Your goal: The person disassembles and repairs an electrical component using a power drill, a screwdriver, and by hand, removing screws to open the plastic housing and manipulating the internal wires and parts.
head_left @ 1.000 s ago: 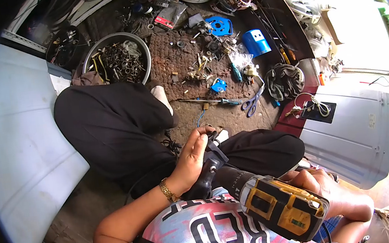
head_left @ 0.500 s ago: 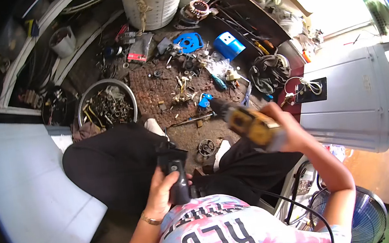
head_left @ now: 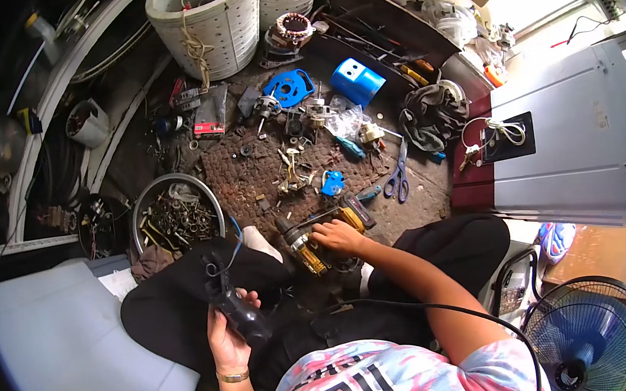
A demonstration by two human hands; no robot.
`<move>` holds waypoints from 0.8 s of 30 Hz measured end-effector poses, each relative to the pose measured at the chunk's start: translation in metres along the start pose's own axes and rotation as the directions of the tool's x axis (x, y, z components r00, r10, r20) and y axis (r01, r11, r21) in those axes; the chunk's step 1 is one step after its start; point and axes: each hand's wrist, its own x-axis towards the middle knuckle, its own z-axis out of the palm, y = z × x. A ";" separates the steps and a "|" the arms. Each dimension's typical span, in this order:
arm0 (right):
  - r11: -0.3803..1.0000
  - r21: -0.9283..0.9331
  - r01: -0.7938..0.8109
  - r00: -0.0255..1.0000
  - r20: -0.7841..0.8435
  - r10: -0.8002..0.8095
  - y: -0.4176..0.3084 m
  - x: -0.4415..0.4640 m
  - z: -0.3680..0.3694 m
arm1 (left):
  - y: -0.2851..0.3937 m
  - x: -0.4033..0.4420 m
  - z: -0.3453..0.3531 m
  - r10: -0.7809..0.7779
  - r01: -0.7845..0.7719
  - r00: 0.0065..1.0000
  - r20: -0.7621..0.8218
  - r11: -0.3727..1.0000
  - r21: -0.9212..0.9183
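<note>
My left hand (head_left: 230, 340) is closed around a black plastic housing (head_left: 240, 314), with a thin blue wire (head_left: 238, 232) rising beside its upper end. Low over the floor between my legs, my right hand (head_left: 339, 237) has its fingers curled on a yellow-and-black cordless drill (head_left: 309, 257). The drill lies on its side, battery pointing right. Just beyond it are a small blue bracket (head_left: 333, 183), a blue-handled screwdriver (head_left: 368, 193) and a pair of scissors (head_left: 397, 183).
A metal basin (head_left: 216, 198) of loose hardware stands by my left knee. Farther off are a blue motor cover (head_left: 357, 82), a blue plate (head_left: 289, 88) and a white perforated bucket (head_left: 208, 35). A fan (head_left: 587, 334) and a large grey appliance (head_left: 563, 142) flank my right side.
My right hand has brought the drill left and down to the floor between my legs. The left hand has shifted left, tilting the black housing; the blue wire now shows.
</note>
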 end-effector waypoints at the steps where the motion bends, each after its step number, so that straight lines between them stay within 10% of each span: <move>1: 1.000 -0.024 -0.010 1.000 0.006 0.011 0.000 0.003 0.004 | 0.000 0.003 -0.001 -0.017 0.017 1.000 -0.010 0.999 -0.029; 12: 0.984 0.082 -0.160 0.965 0.221 0.138 -0.004 0.019 0.008 | 0.008 0.042 0.001 -0.031 0.014 0.996 0.086 0.981 0.192; 18: 0.970 -0.032 -0.242 0.944 -0.240 0.228 0.018 0.108 -0.010 | -0.004 0.056 0.002 -0.104 0.104 0.995 0.011 0.993 -0.061; 24: 0.927 -0.205 -0.315 0.949 -0.045 0.313 0.041 0.165 0.004 | 0.002 0.065 0.015 -0.188 0.222 0.971 0.147 0.936 -0.272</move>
